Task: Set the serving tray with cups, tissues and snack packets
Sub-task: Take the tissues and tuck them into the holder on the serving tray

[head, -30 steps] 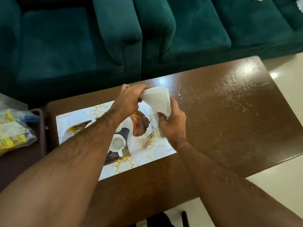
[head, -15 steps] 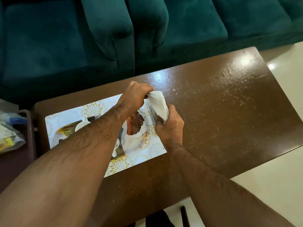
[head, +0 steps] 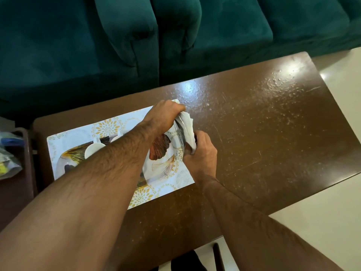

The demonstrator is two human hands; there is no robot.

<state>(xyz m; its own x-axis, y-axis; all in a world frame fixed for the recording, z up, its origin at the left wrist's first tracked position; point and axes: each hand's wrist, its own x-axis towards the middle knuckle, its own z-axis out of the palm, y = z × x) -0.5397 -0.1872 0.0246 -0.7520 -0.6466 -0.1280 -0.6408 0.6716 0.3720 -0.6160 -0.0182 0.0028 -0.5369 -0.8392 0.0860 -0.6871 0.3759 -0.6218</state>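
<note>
One tray (head: 82, 133), two white cups (head: 95, 150) partly hidden, one tissue bundle (head: 186, 130), one plastic bag (head: 8, 163), two hands.

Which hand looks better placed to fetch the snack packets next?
Left, probably. The bag of packets lies at the far left beside the tray, on the left hand's side. The right hand grips the tissues at the tray's right end.

Table (head: 254, 133): dark brown wood, glossy, w/ fine scratches and glare spots. Tray (head: 109, 128): smooth, printed w/ gold flowers and leaf shapes, slight sheen. Tissues (head: 185, 124): soft white paper, matt, crumpled. Sofa (head: 58, 45): teal cloth, velvety. Cups (head: 94, 149): white, smooth. Floor (head: 322, 222): pale, shiny.
</note>
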